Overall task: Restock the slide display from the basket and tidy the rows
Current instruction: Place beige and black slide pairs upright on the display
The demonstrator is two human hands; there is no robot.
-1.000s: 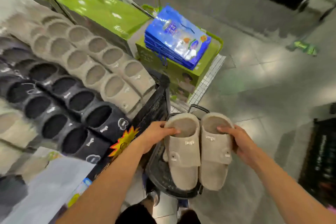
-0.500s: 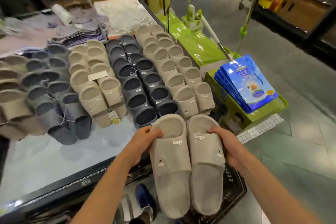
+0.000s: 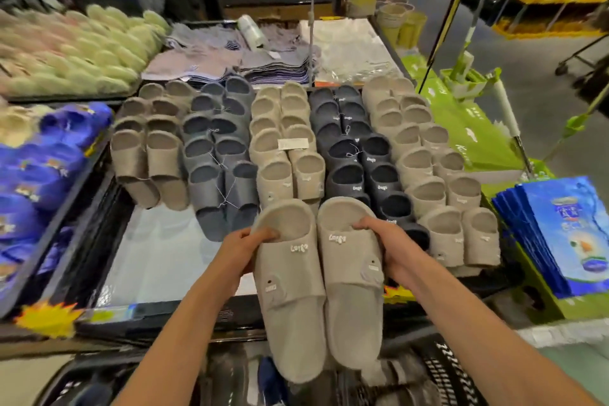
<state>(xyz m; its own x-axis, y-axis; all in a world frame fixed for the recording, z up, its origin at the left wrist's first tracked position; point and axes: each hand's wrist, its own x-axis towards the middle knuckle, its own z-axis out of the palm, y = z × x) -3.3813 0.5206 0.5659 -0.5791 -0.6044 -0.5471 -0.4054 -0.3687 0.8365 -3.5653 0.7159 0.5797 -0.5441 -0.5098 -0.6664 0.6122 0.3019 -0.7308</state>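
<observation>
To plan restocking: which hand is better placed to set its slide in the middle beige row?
Probably the left hand: its left slide faces the middle beige row; the right hand and right slide overlap the black row.

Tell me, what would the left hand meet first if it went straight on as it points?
Probably the front beige pair in the middle row, just beyond the slide that the left hand grips; depth unclear.
</observation>
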